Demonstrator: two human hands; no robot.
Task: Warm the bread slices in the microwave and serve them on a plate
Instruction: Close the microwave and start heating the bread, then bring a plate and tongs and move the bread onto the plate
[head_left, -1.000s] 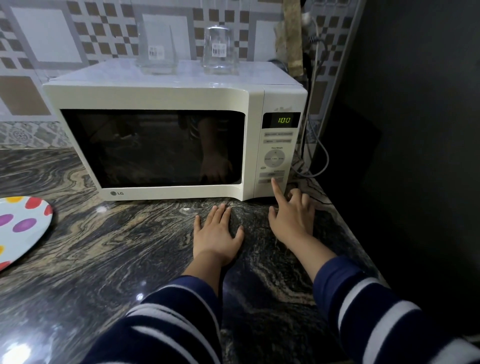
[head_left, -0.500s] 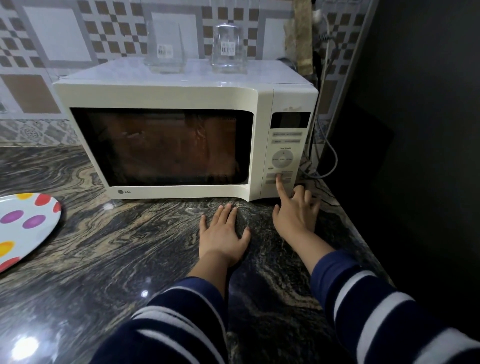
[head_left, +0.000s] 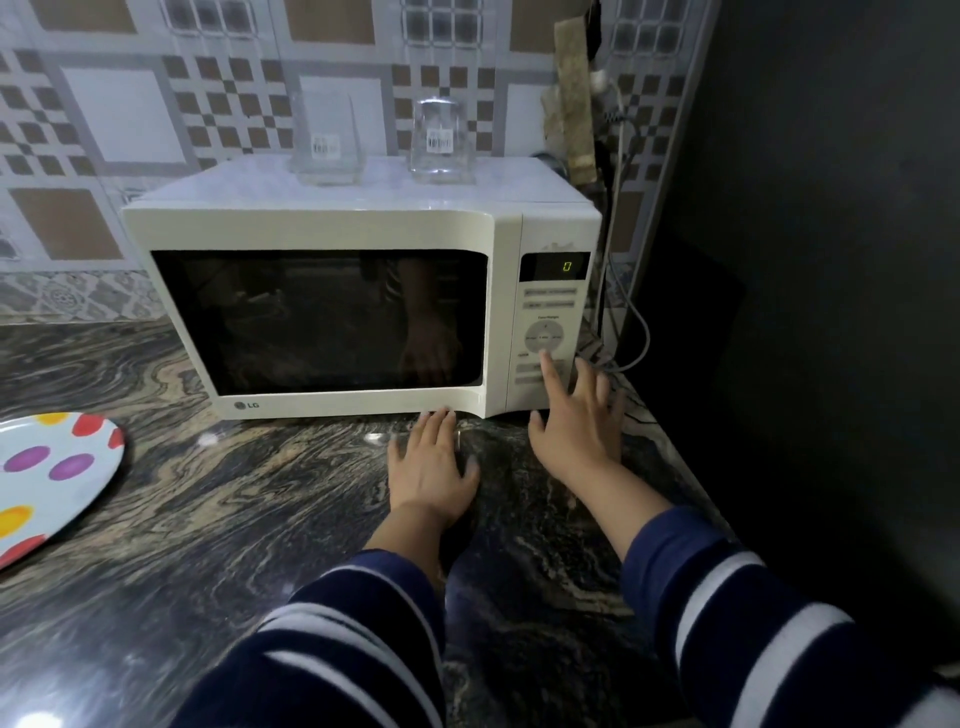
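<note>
Marbled worktop (head_left: 218, 519): right hand (head_left: 576, 431) fingering microwave (head_left: 322, 228) keypad, left hand (head_left: 431, 467) flat, grips empty.
Risk: display reads 0; a misplaced press could leave bread unheated.

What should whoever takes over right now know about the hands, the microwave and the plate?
Left hand: flat on the counter, empty.
Right hand: index fingertip on the microwave control panel, just below the round dial.
Door shut, window dark; bread not visible inside. Display reads 0.
Spotted plate sits empty at the counter's left edge.
Left to do: confirm the bread is warmed, open the door, serve the slices on the plate.
</note>
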